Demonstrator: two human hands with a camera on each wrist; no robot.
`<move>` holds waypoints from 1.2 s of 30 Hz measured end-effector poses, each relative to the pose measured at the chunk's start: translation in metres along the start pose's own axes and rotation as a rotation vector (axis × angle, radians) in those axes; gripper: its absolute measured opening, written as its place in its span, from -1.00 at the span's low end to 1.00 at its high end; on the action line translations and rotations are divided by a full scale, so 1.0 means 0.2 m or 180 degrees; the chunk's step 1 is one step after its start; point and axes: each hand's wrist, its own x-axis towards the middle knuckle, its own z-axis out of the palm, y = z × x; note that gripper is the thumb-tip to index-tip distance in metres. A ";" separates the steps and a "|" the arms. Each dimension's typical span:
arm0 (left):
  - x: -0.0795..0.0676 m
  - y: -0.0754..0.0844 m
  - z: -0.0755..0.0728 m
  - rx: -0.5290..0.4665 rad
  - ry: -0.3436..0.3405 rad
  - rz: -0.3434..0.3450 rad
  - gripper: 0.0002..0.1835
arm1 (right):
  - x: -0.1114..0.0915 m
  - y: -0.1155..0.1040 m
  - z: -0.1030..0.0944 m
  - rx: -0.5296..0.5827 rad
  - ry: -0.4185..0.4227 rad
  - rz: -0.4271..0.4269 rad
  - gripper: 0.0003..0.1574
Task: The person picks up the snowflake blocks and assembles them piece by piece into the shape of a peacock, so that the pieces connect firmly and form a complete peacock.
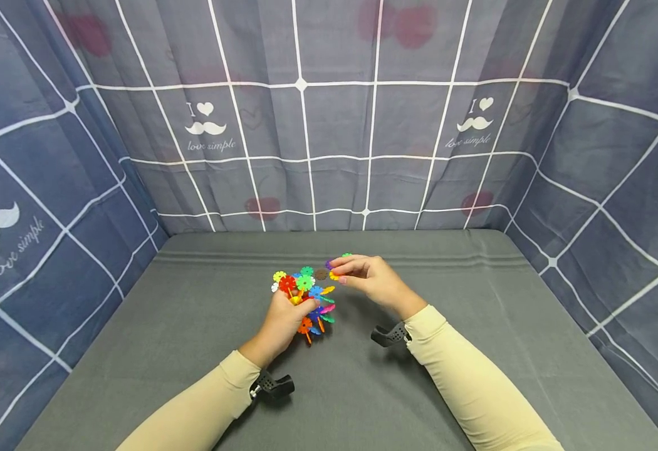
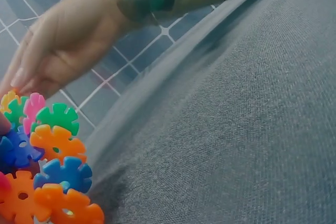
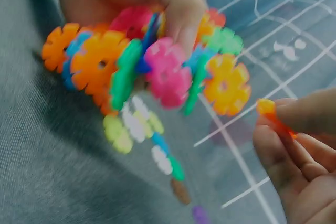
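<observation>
My left hand (image 1: 282, 318) grips a cluster of interlocked snowflake building discs (image 1: 304, 283), thumb across its side. The discs are notched, flower-shaped plastic in red, green, blue, orange, pink and yellow. In the right wrist view a row of discs trails from the cluster, among them yellow, white and green ones, a brown disc (image 3: 180, 191) and a purple disc (image 3: 200, 214). My right hand (image 1: 384, 285), just right of the cluster, pinches a small orange piece (image 3: 278, 121) between thumb and fingertips. Near its tip, apart from that piece, is the cluster's yellow-orange disc (image 3: 227, 85).
Both hands are over a grey cloth-covered table (image 1: 447, 269). A grey-blue curtain (image 1: 334, 125) with white grid lines encloses its back and sides. Black wrist cameras are strapped at both cuffs, the left camera (image 1: 275, 385) low over the cloth.
</observation>
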 end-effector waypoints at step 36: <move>-0.02 0.09 -0.05 0.1911 -0.0530 0.2017 -0.63 | -0.03 -0.18 0.08 -0.0520 -0.0379 0.0242 -0.79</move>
